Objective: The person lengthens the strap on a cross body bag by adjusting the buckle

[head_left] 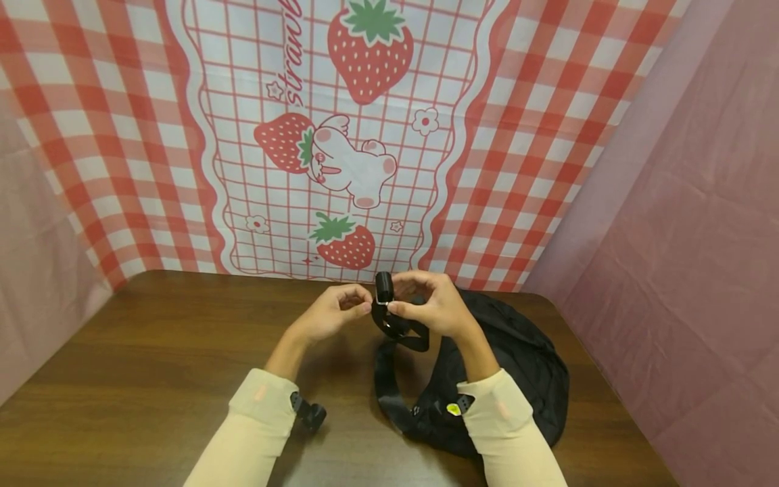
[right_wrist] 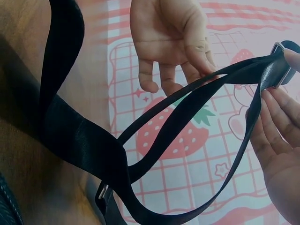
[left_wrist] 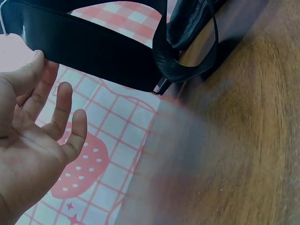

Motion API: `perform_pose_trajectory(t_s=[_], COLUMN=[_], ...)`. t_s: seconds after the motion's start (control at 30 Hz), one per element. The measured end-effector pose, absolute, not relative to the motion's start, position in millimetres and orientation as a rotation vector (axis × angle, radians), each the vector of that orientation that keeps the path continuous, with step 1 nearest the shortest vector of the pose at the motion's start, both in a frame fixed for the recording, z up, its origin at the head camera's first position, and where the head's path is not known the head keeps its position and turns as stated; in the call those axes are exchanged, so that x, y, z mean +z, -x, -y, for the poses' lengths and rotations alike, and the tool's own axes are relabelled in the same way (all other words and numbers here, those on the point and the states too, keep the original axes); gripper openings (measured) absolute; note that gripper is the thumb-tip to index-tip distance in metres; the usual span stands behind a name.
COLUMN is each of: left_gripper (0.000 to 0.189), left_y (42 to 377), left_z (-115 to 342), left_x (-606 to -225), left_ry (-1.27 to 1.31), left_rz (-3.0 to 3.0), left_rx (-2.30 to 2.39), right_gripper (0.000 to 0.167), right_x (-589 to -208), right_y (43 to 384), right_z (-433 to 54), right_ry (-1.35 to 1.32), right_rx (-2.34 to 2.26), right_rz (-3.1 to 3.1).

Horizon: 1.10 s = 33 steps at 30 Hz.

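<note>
A black webbing strap (left_wrist: 98, 51) is raised off the table in loops between the two hands. My left hand (head_left: 328, 314) pinches its edge between thumb and forefinger; in the left wrist view the other fingers are spread, loosely bent. My right hand (head_left: 441, 308) grips the strap beside a metal slider buckle (right_wrist: 277, 49), thumb on one side and fingers on the other. A second metal fitting (right_wrist: 103, 190) shows lower on the strap in the right wrist view. The strap runs down to a black bag (head_left: 529, 372), which lies under the right forearm.
A brown wooden table (head_left: 152, 365) stretches under both arms. Behind it hangs a red-and-white checked cloth (head_left: 523, 101) with strawberry prints. Pink cloth walls (head_left: 688, 237) stand at both sides. A black wrist camera (head_left: 312, 414) sticks out from the left cuff.
</note>
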<state>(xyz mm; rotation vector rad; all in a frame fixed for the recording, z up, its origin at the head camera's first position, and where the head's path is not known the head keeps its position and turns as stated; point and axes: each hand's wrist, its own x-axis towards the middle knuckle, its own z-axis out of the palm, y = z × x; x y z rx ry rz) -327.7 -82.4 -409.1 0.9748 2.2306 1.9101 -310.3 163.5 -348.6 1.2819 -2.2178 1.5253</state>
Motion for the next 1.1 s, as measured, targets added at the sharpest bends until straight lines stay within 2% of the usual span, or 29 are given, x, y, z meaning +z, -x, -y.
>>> perform_pose_trajectory(t_s=[0.63, 0.9, 1.1], left_gripper=[0.009, 0.018, 0.015], left_y=[329.9, 326.3, 322.4], left_z=[86.1, 84.5, 84.9], left_x=[-408.7, -401.4, -393.4], left_ry=[-0.941, -0.894, -0.866], left_rz=[-2.209, -2.224, -2.238], left_rx=[1.931, 1.922, 1.937], right_gripper=[0.035, 0.040, 0.037], right_x=[-349.6, -351.7, -338.4], right_y=[310.9, 310.2, 295.7], right_z=[-165.4, -160.0, -154.1], right_ry=[-1.300, -1.219, -1.227], right_rx=[1.590, 1.524, 1.477], right_rz=[2.213, 2.298, 2.294])
